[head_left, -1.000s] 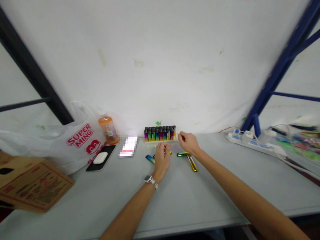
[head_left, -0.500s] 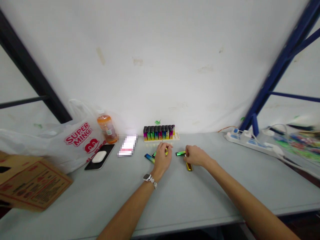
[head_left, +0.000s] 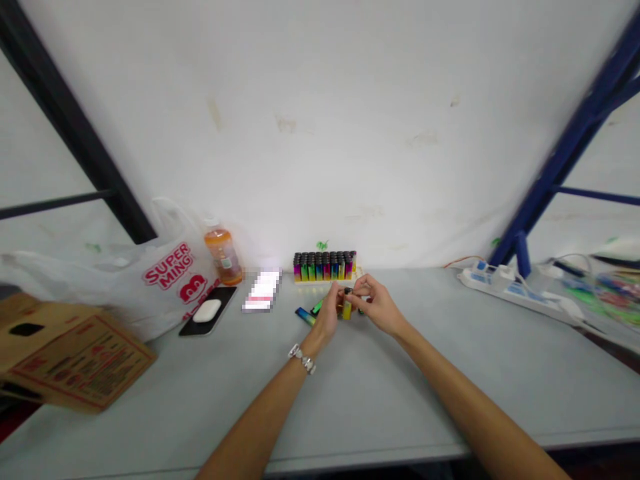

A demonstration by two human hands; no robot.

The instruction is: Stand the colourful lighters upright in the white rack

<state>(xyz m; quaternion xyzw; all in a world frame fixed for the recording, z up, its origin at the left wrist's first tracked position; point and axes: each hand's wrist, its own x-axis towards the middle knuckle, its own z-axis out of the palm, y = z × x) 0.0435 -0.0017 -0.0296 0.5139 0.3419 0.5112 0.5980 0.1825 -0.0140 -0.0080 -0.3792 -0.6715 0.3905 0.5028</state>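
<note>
My left hand (head_left: 327, 315) and my right hand (head_left: 379, 308) meet above the table. Between their fingertips an upright yellow lighter (head_left: 347, 309) with a dark top is pinched; both hands appear to touch it. Beside my left hand lie a blue-green lighter (head_left: 305, 316) and a green lighter (head_left: 317, 307), partly hidden by that hand. Another green lighter is mostly covered by my right hand. Just behind, a white tray (head_left: 359, 272) bears rows of upright multicoloured lighters (head_left: 325, 267) with black tops.
On the left are a cardboard box (head_left: 85, 360), a white plastic bag (head_left: 130, 293), an orange drink bottle (head_left: 225, 255), a dark tablet-like slab (head_left: 220, 313) with a white case (head_left: 207, 311), and a blurred bright phone-like thing (head_left: 263, 291). A power strip (head_left: 520, 297) lies at right.
My right hand has moved left to meet my left hand, and the gold lighter under it has left its spot on the table. The upright yellow lighter now shows between both hands.
</note>
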